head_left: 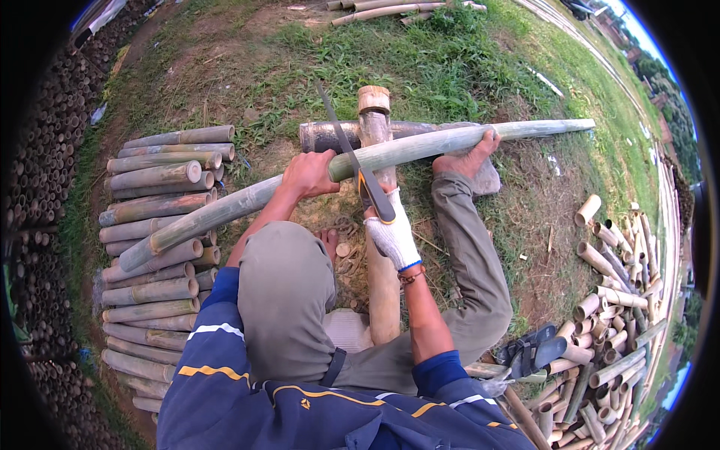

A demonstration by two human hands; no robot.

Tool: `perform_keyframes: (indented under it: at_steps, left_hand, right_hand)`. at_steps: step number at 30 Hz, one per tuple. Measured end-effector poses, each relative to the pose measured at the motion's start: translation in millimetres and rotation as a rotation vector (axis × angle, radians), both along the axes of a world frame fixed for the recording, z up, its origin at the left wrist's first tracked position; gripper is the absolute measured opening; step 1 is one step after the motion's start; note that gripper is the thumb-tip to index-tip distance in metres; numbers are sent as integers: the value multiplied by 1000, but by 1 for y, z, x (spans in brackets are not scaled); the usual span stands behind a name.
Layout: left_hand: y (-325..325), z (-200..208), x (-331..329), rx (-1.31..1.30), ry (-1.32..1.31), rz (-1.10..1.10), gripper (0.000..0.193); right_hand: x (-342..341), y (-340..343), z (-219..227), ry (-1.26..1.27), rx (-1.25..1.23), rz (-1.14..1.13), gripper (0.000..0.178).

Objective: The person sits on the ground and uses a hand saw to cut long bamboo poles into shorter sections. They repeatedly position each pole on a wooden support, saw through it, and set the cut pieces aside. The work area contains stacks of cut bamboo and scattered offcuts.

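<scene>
My left hand (309,174), bare, is closed round a greenish-grey bamboo pole (202,219) that slants down to the left over stacked pieces. Just right of this hand begins another bamboo length (435,144), which runs right across an upright post (381,127); my hand hides whether the two are joined. In a white knit glove, my right hand (393,234) grips the dark handle of a handsaw (339,124). The blade crosses the right-hand length near its left end and points up and away. My right foot (472,157) rests against that length.
A dark crosspiece (321,136) lies behind the post. Cut bamboo pieces are stacked in a row (154,292) at left; a loose heap (615,330) lies at right. Sandals (536,351) sit beside my right leg. More poles (397,10) lie on the far grass.
</scene>
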State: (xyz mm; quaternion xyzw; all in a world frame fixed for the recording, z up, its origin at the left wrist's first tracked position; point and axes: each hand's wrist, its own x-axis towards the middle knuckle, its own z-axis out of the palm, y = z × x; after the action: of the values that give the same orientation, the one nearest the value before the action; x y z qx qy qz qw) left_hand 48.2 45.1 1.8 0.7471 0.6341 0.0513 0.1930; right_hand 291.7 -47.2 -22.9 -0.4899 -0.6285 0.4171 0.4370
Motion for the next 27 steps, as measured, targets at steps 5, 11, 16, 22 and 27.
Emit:
perform_keyframes:
  at_steps: [5,11,16,22,27]
  left_hand:
    - [-8,-10,-19,-13,12,2,76]
    - [-7,-14,-26,-5,10,7,65]
    - [-14,-15,-24,38,37,33,63]
    - [-7,-3,-5,18,-10,15,65]
    - [-13,-9,-30,-21,6,47,62]
  right_hand:
    - [3,-47,1,-30,-20,27,66]
    - [98,-244,84,-129,-359,-34,65]
    - [40,-113,5,-49,-177,47,63]
    - [-18,4,-6,41,-95,17,59]
    - [61,-161,33,-133,-132,63,63]
